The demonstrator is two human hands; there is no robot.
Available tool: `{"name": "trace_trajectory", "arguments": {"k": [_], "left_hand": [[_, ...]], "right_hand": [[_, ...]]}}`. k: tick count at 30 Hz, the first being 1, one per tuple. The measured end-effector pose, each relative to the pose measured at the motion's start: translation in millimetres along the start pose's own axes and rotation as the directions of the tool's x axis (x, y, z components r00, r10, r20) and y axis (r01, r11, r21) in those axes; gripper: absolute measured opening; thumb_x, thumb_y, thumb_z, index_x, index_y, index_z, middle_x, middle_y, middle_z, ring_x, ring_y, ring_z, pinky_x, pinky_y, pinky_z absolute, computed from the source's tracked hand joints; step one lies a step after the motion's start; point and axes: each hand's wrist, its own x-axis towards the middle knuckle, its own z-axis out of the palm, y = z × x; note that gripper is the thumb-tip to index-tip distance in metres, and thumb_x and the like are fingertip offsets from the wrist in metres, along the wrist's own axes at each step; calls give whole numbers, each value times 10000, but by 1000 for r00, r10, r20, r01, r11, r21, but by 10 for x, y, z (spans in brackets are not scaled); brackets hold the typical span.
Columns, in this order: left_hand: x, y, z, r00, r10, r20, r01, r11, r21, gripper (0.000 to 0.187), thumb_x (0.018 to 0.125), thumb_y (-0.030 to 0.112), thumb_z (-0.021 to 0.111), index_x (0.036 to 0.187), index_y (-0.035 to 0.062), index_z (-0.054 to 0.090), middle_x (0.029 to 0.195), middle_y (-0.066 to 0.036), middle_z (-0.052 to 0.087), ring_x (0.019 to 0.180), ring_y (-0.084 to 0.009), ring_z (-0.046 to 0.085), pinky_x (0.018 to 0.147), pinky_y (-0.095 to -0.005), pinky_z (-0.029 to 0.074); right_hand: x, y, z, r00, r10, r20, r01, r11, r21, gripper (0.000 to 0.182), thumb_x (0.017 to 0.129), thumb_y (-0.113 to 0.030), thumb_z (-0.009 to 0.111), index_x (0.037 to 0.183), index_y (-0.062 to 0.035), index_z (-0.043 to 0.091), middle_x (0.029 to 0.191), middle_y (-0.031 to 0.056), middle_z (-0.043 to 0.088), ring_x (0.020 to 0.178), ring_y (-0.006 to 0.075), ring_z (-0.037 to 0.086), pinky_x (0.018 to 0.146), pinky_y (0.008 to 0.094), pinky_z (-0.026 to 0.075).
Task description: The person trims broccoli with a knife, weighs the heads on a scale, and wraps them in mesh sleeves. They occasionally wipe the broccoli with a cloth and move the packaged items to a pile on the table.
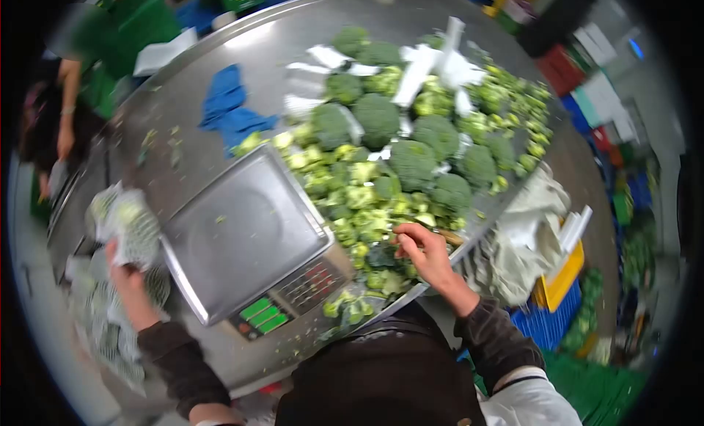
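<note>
At the left, my left hand [126, 279] is closed round the lower end of a broccoli piece in a white foam net [130, 228], held beside the scale. The net is blurred, so its contents show only as pale green. My right hand [429, 259] hovers over the near edge of the broccoli florets [363, 217], its fingers bent together. Whatever may be between those fingertips is hidden. Just behind that hand lies a wooden handle [449, 238], with the rest of its tool out of sight. A digital scale [249, 220] with a bare steel pan stands between my hands.
Broccoli heads [378, 121] and white foam nets [418, 74] lie on the steel table [176, 184]. A blue cloth [226, 107] is farther back. More netted pieces [110, 323] are at the left edge. Another person's arm [67, 107] shows at far left. A yellow crate [561, 275] stands right.
</note>
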Motion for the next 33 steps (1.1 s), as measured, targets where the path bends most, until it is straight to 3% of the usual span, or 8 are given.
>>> {"name": "trace_trajectory", "arguments": {"k": [4, 6, 11, 13, 15, 25, 28, 33], "left_hand": [[671, 471, -422, 929, 254, -269, -135, 910, 391, 494, 761, 302, 663, 1146, 16, 546, 1065, -123, 611, 912, -274, 609, 741, -440, 505], [615, 505, -260, 743, 413, -527, -27, 806, 592, 649, 710, 329, 706, 1248, 54, 469, 1117, -138, 565, 910, -287, 596, 678, -474, 486], [736, 354, -572, 703, 519, -486, 6, 680, 734, 799, 716, 324, 708, 1374, 93, 318, 1253, -142, 454, 1058, -301, 516, 743, -530, 438], [644, 250, -735, 792, 579, -195, -163, 507, 846, 722, 771, 267, 673, 1376, 94, 320, 1286, -143, 436, 1080, -276, 511, 802, -462, 452], [54, 33, -338, 879, 458, -133, -230, 652, 722, 638, 815, 190, 630, 1364, 68, 331, 1293, -152, 441, 1057, -252, 540, 833, -378, 464], [-1731, -536, 395, 909, 383, -164, -164, 692, 703, 557, 827, 134, 592, 1321, 7, 367, 1261, -170, 470, 903, -209, 620, 689, -261, 497], [-1881, -843, 909, 898, 433, -81, -265, 677, 686, 536, 821, 99, 595, 1299, -14, 378, 1229, -179, 486, 883, -203, 624, 687, -264, 495], [-2066, -1168, 1409, 856, 508, 97, -449, 636, 627, 493, 841, 56, 571, 1287, -28, 379, 1224, -185, 479, 924, -203, 612, 705, -265, 498]], "right_hand": [[18, 67, -353, 944, -152, -292, 55, 947, -317, 157, 854, -48, 566, 1003, -6, 597, 832, 94, 640, 696, 138, 624, 618, 247, 486], [77, 131, -574, 920, -165, -355, 19, 925, -380, 183, 838, -40, 577, 1019, -12, 592, 851, 106, 634, 740, 161, 630, 639, 260, 492], [345, 99, -759, 918, -288, -272, -95, 508, -856, 634, 688, -117, 713, 1252, -95, 426, 1271, 183, 415, 1175, 355, 407, 949, 428, 377], [457, 299, -798, 938, -198, -285, -152, 503, -851, 775, 635, -155, 755, 1303, -117, 364, 1344, 197, 314, 1228, 392, 318, 996, 455, 323], [541, 534, -839, 932, -170, -320, -168, 580, -797, 810, 610, -131, 751, 1315, -114, 351, 1342, 210, 308, 1221, 388, 329, 988, 448, 338], [445, -565, -881, 837, -532, -128, 352, 704, -617, 698, 554, -71, 736, 1209, -93, 497, 1205, 151, 491, 1178, 344, 426, 984, 417, 356], [646, -941, -146, 657, -720, 224, 742, 566, -358, 723, 547, -85, 750, 1221, -109, 490, 1231, 158, 469, 1161, 344, 443, 970, 440, 366], [953, -1068, 1387, 303, -744, 595, 918, 395, 26, 699, 552, -58, 728, 1203, -132, 484, 1265, 156, 447, 1193, 351, 403, 986, 423, 354]]}}
